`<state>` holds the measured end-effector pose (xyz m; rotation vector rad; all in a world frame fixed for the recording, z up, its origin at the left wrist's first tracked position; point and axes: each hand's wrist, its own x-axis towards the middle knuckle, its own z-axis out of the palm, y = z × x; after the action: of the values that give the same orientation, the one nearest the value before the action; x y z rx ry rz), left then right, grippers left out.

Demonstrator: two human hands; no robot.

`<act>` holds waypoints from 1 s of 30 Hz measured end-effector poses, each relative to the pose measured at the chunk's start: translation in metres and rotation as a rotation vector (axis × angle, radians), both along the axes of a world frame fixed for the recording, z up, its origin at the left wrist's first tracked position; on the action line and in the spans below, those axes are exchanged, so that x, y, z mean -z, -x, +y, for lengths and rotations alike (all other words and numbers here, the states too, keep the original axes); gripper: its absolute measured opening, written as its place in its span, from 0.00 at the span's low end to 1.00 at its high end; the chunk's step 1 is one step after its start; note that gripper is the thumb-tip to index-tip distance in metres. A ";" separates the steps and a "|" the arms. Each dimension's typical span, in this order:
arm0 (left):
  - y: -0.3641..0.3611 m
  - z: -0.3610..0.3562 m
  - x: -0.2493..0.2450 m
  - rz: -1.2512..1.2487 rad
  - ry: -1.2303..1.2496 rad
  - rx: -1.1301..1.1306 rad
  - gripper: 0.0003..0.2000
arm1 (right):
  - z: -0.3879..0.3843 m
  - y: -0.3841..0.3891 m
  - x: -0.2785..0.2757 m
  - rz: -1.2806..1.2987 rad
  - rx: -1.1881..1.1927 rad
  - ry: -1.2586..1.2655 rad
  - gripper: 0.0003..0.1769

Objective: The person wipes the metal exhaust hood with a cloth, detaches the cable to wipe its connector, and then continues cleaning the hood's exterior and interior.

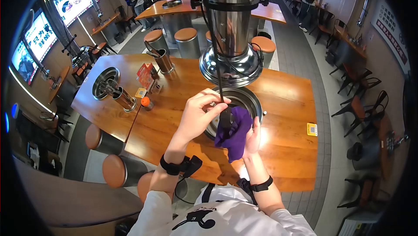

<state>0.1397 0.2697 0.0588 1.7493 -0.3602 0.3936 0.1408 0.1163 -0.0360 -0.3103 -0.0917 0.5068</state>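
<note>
My left hand [198, 114] is closed in a pinch on a thin black cable [218, 77] that hangs beside the metal exhaust pipe. At the cable's lower end is a small black box [226, 117], lying against a purple cloth [237, 136]. Along the cloth's right side, my right hand [252, 139] holds it, thumb side up; some of its fingers are hidden behind the fabric. Both hands are above the round metal grill [257, 99] set into the wooden table.
The exhaust hood [230, 68] hangs low just beyond my hands. Left on the table [283, 149] stand metal utensil cups [125, 100], an orange-capped bottle [146, 103] and a red card [146, 75]. Round stools [117, 170] line the near left edge. Two people stand farther back.
</note>
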 end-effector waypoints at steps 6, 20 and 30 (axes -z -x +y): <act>0.002 -0.007 -0.004 -0.022 -0.059 0.041 0.05 | -0.004 0.003 -0.015 -0.549 0.246 0.791 0.35; -0.009 -0.034 0.008 -0.131 0.102 -0.039 0.04 | 0.018 -0.013 -0.041 -0.189 0.421 0.543 0.23; -0.012 -0.025 0.000 -0.220 0.085 -0.080 0.05 | 0.009 -0.020 -0.011 -0.200 0.525 0.754 0.24</act>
<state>0.1518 0.2443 0.0591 1.6445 -0.4249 0.6533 0.1607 0.1256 -0.0248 -1.0905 -0.0067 -0.0367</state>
